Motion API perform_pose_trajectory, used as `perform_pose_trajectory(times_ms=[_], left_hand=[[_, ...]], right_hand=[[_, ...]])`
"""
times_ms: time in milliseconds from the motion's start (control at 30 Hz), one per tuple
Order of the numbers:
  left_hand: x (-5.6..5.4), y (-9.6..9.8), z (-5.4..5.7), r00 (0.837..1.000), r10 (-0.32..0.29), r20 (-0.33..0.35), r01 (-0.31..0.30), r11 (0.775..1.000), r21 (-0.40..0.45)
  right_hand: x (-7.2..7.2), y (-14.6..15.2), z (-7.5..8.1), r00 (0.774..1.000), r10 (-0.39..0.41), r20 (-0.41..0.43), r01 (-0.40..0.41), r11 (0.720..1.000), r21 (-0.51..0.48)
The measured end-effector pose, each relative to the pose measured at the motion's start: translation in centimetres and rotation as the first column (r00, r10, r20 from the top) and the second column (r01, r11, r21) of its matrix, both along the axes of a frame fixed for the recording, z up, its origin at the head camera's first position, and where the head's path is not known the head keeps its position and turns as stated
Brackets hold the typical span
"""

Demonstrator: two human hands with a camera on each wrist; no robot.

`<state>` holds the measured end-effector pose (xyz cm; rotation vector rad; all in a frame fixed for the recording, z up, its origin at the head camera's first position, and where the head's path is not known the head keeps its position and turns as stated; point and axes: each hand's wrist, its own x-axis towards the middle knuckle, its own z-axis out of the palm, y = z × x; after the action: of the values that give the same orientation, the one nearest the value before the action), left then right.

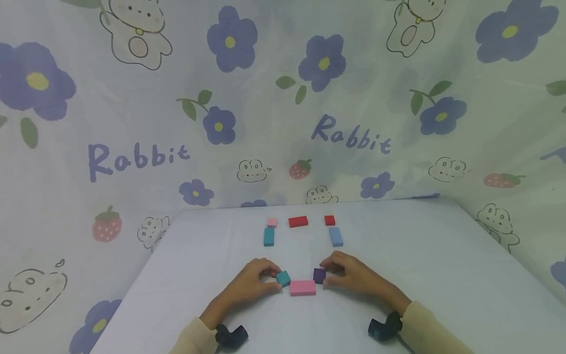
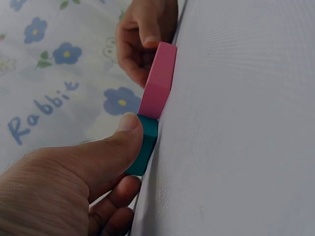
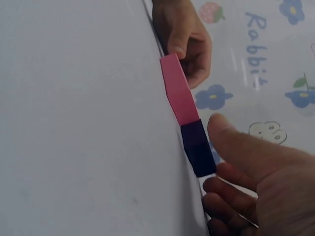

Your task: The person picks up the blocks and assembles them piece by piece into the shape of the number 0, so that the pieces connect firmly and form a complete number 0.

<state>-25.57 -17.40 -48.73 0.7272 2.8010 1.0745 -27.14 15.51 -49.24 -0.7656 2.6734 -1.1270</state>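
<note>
My left hand pinches a small teal block between thumb and fingers. That block sits turned at an angle by the upper left corner of a pink rectangular block. On the other side, my right hand has its thumb and fingers around a small dark purple block, at the pink block's upper right corner. In the right wrist view the purple block lines up with the end of the pink block. The left wrist view shows my thumb over the teal block.
Farther back on the white table lie a light pink cube, a red bar, a red cube, a teal bar and a light blue bar. A printed curtain stands behind the table.
</note>
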Motion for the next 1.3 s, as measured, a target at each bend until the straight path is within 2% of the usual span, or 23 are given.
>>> perform_pose_trajectory(times_ms=[100,200,333,533,633,733,833,933,1133,1300], left_hand=[[-0.1,0.0,0.1,1.000,-0.002,-0.005,0.002,1.000,0.004],[-0.1,0.1,0.1,1.000,0.001,-0.008,-0.001,1.000,0.000],[-0.1,0.1,0.0,1.000,0.010,-0.001,-0.010,1.000,-0.004],[0.0,0.0,-0.2,1.000,0.011,0.013,-0.011,1.000,0.011],[0.0,-0.1,-0.3,1.000,0.007,0.006,-0.007,1.000,0.008],[0.0,-0.1,-0.4,1.000,0.003,0.000,-0.003,1.000,0.015],[-0.1,-0.1,-0.4,1.000,-0.003,0.001,0.003,1.000,0.024],[-0.1,0.0,-0.5,1.000,-0.007,0.003,0.007,1.000,0.023],[0.0,0.0,-0.6,1.000,-0.009,-0.003,0.009,1.000,0.023],[0.0,-0.1,-0.4,1.000,-0.006,-0.013,0.006,1.000,0.024]], right_hand=[[-0.3,0.4,0.6,0.999,0.010,0.031,-0.008,0.999,-0.046],[-0.9,0.9,1.2,1.000,0.026,0.004,-0.026,0.997,-0.066],[-2.3,2.0,1.8,0.999,-0.019,-0.035,0.018,1.000,-0.018],[-5.6,4.1,2.8,0.989,-0.128,-0.069,0.130,0.991,0.032],[-6.9,4.9,3.3,0.989,-0.132,-0.069,0.137,0.988,0.067],[-7.8,5.3,3.7,0.992,-0.124,-0.019,0.126,0.985,0.114],[-8.5,5.5,3.6,0.990,-0.138,0.042,0.128,0.975,0.182],[-9.1,5.4,3.2,0.986,-0.157,0.063,0.138,0.961,0.238],[-9.7,5.0,3.2,0.985,-0.152,0.085,0.126,0.960,0.250],[-10.2,4.8,3.5,0.990,-0.110,0.087,0.084,0.962,0.261]])
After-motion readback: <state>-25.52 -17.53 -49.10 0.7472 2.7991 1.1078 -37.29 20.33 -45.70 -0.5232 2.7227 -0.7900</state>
